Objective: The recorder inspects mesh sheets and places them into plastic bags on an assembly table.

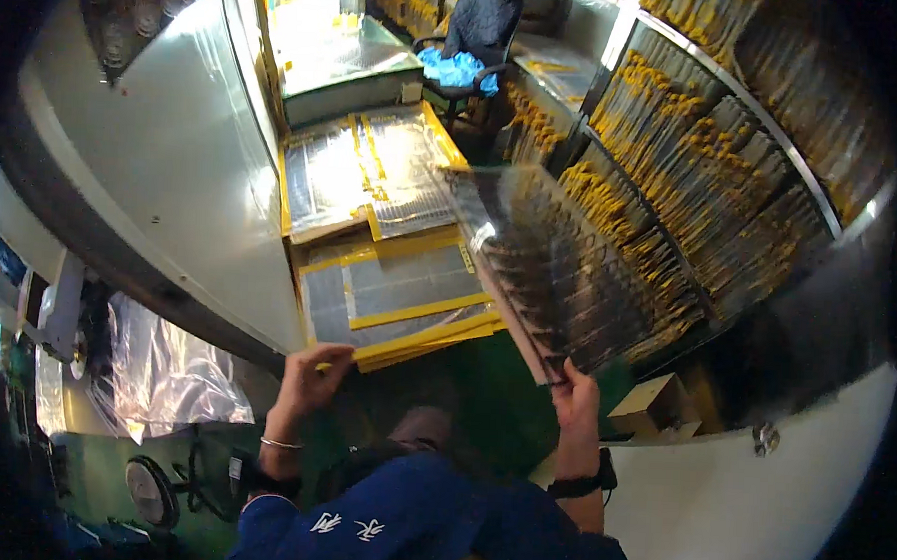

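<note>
My right hand (575, 398) pinches the near corner of a large, dark, see-through film sheet (555, 255). The sheet slants up and away from me, with a pale band along its left edge and rows of faint dark pattern. My left hand (309, 382) is closed with its fingers curled, beside the near left corner of a stack of yellow-edged film sheets (408, 283). A small yellow bit shows at its fingers, but what it holds, if anything, I cannot make out. Behind that stack lie more clear yellow-taped sheets (410, 168).
Racks of upright yellow-edged sheets (665, 139) line the right side. An office chair (479, 31) with blue cloth (456, 68) stands far back near a lit table (348, 60). An open white door (740, 483) and cardboard box (655, 407) are near right; a pale panel (164, 137) rises left.
</note>
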`<state>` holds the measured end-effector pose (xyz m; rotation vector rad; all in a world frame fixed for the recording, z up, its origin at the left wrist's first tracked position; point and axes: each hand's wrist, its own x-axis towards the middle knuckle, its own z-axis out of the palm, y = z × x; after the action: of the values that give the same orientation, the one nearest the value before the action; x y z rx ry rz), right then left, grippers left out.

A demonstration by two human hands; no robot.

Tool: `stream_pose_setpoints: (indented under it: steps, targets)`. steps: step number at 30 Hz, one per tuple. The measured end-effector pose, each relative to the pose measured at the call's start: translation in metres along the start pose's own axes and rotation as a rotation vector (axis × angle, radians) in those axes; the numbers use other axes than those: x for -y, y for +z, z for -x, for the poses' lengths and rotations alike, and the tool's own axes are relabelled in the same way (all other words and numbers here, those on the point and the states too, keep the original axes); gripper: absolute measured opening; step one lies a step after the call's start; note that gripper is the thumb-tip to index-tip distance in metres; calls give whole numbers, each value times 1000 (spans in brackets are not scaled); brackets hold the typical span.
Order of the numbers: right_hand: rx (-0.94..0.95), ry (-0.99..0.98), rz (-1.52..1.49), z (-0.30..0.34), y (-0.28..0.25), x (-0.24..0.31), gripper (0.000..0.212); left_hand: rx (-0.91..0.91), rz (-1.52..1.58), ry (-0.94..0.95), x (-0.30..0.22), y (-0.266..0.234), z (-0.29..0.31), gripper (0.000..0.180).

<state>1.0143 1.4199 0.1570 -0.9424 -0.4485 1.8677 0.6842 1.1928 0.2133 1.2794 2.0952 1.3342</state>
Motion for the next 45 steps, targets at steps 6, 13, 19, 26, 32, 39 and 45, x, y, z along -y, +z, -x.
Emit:
stream_pose_setpoints:
  steps: [6,13,19,26,32,39,45]
  targets:
    - [80,40,110,-160,35,69,19,-336,-33,-88,28,40,-86,12]
    - [-39,68,257,-290,181,132,9,-640,154,-273,39,93,-177,14]
    - [94,185,312,-393,273,127,15,-803,-74,-383,37,92,-198,15]
    - [491,389,315,-610,338,51,23,-1123,-385,-635,-10,145,-192,17]
    - [513,466,209,-730,423,-4,22,-1319,-351,-875,-46,264,-236,12]
    - [631,435,170,-802,488,-23,30,-1337,-463,-940,-109,278,-318,14]
    - [691,520,173,-821,534,-37,17,-1410,-469,-1033,-103,306,-309,14]
